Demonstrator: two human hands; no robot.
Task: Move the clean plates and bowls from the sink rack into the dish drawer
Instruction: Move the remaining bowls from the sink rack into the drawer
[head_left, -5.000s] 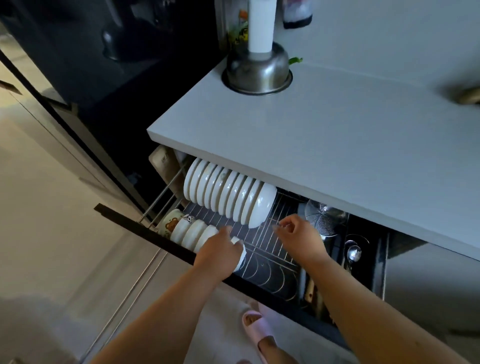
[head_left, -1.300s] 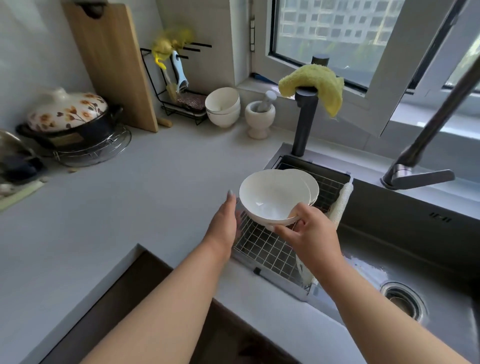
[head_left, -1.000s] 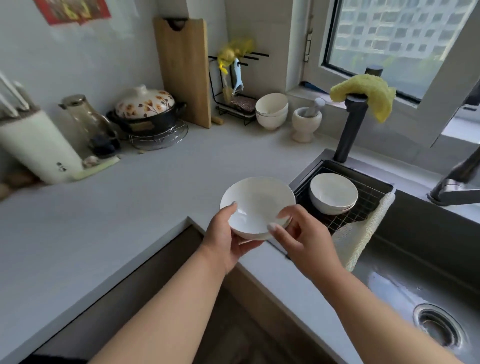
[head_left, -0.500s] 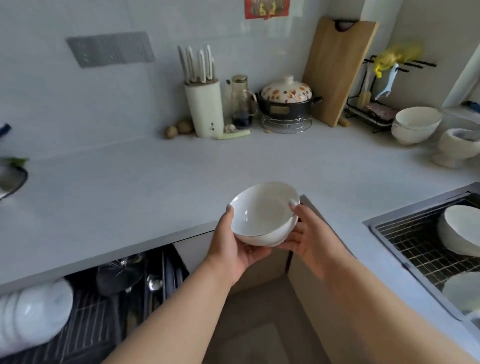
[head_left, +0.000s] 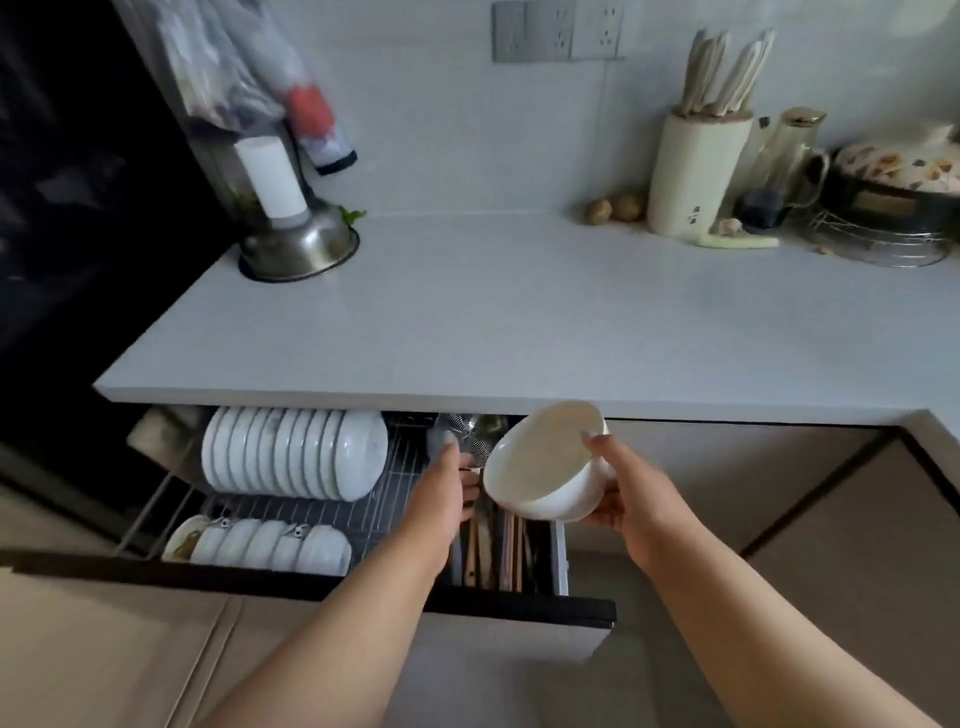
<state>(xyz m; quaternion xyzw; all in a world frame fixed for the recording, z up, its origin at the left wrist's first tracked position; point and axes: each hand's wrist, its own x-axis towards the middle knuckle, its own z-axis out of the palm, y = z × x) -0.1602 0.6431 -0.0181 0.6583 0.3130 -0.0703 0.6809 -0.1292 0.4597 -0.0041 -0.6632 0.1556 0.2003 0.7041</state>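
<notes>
White bowl (head_left: 540, 467) sits tilted at frame centre above the open dish drawer (head_left: 311, 584), gripped by the right hand (head_left: 626, 493) with thumb curled over its rim; the left hand (head_left: 441, 493) reaches beside it, fingers straight; racked plates (head_left: 291, 452) stand left; farther, a grey countertop (head_left: 519, 312) and knife block (head_left: 696, 171) upper right.

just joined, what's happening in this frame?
A person is putting clean dishes away. The right hand grips a white bowl, tilted on its side, above the open dish drawer under the counter. The left hand reaches into the drawer beside the bowl; its grip is hard to tell. The drawer's wire rack already holds a back row of white plates on edge and a front row of small bowls. This bowl is not yet racked.
</notes>
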